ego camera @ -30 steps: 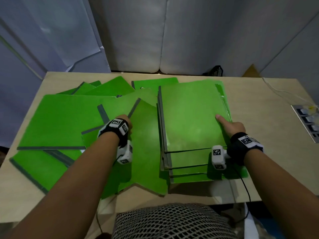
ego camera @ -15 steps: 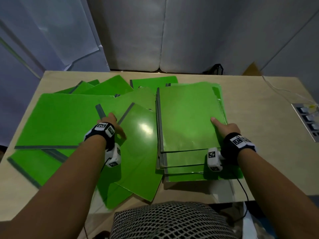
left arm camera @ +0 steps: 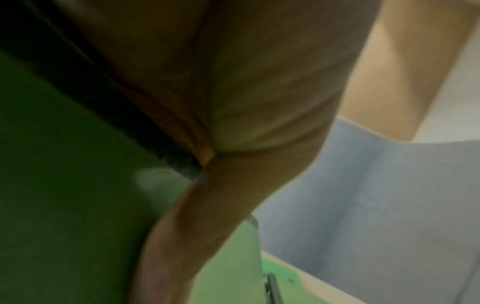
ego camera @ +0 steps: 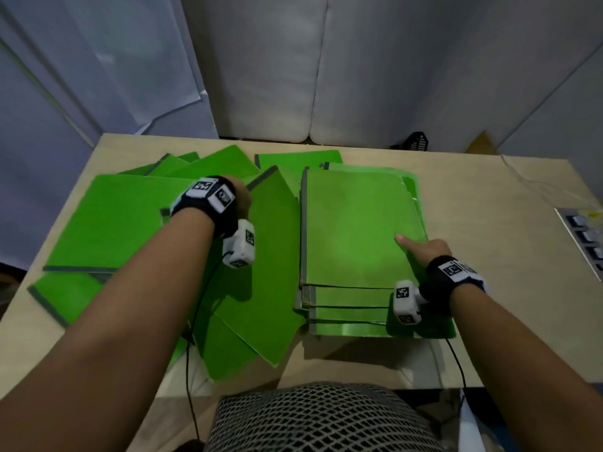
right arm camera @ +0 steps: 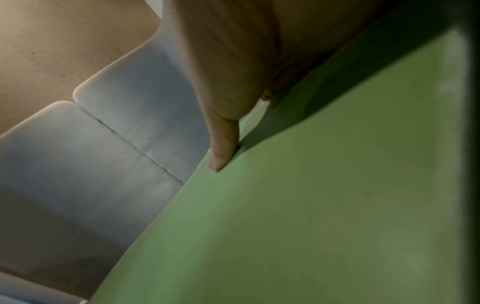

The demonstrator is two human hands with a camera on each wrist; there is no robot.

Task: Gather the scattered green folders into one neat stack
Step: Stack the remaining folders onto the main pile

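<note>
A stack of green folders lies right of centre on the wooden table. My right hand is at the stack's right edge, its thumb pressed on the top cover while the fingers curl down the side, out of sight. Left of the stack, a loose green folder lies tilted over other scattered green folders. My left hand holds this folder at its far end by the grey spine. Its thumb lies on the cover; the fingers are hidden.
More folders fan out behind the loose one. A power strip with a thin cable sits at the table's right edge, and a small black object stands behind the table. The tilted folder's near corner overhangs the table's front edge.
My left hand has moved away from me and rightward along the tilted folder to its spine end, and the folder has swung slightly. The right hand has stayed at the stack's edge.
</note>
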